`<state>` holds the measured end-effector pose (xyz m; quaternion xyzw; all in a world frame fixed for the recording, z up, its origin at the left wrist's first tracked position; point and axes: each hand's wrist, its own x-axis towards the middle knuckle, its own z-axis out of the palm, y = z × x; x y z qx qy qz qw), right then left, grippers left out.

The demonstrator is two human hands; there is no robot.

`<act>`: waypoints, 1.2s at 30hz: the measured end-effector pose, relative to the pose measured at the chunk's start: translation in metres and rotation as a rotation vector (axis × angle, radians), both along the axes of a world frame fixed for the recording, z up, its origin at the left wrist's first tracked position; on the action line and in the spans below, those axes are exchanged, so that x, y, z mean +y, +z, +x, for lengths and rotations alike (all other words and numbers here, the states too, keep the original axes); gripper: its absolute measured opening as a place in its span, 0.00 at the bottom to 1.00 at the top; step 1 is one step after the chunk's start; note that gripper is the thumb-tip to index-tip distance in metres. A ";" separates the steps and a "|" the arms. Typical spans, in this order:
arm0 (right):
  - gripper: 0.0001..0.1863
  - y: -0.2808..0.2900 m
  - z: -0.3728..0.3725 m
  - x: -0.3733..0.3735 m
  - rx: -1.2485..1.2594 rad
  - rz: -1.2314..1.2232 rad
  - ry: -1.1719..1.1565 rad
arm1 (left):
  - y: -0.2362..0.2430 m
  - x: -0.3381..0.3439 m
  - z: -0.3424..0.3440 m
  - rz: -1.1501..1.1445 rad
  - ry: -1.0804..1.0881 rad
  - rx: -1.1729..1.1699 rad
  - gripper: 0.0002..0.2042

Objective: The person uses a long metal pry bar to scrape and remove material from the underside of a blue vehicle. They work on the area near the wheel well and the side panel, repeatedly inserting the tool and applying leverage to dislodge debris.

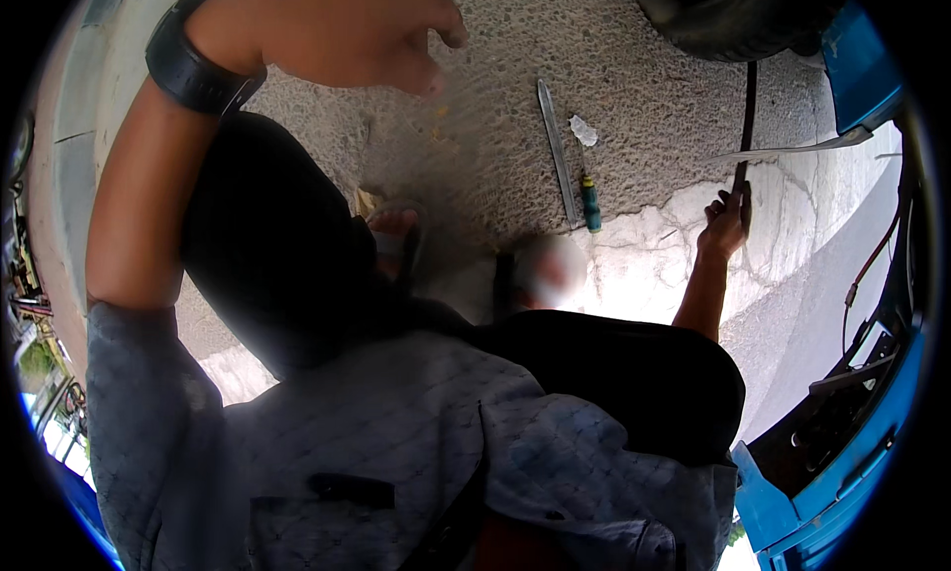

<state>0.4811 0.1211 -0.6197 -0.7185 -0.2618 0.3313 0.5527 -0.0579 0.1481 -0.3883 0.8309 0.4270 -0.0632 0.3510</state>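
My left hand (357,36) is raised at the top of the view with a black wristwatch (198,61) on the wrist. Its fingers are loosely spread and hold nothing. My right hand (723,229) reaches down to the cracked concrete ground at the right and grips the lower end of a thin black strip (749,115). The strip runs up toward a black tyre (733,16). I am crouched, with black trousers and a grey patterned shirt filling the lower half of the view.
A long flat metal bar (558,155), a green-handled screwdriver (590,203) and a white crumpled scrap (582,130) lie on the ground. My sandalled foot (396,239) rests left of them. Blue vehicle bodywork (862,66) curves along the right edge.
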 end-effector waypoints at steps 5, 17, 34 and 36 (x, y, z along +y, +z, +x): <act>0.17 0.063 0.008 0.035 -0.191 0.021 -0.077 | -0.004 0.003 0.002 -0.032 0.005 0.032 0.23; 0.24 0.097 0.014 0.075 -0.891 0.417 -0.060 | -0.003 0.004 -0.002 -0.002 0.019 0.056 0.25; 0.18 0.230 -0.001 0.119 -0.998 0.324 0.129 | -0.002 0.007 0.014 -0.048 -0.036 0.095 0.26; 0.19 0.158 -0.009 0.098 -0.894 0.477 0.020 | 0.001 0.000 0.006 -0.059 0.009 0.066 0.26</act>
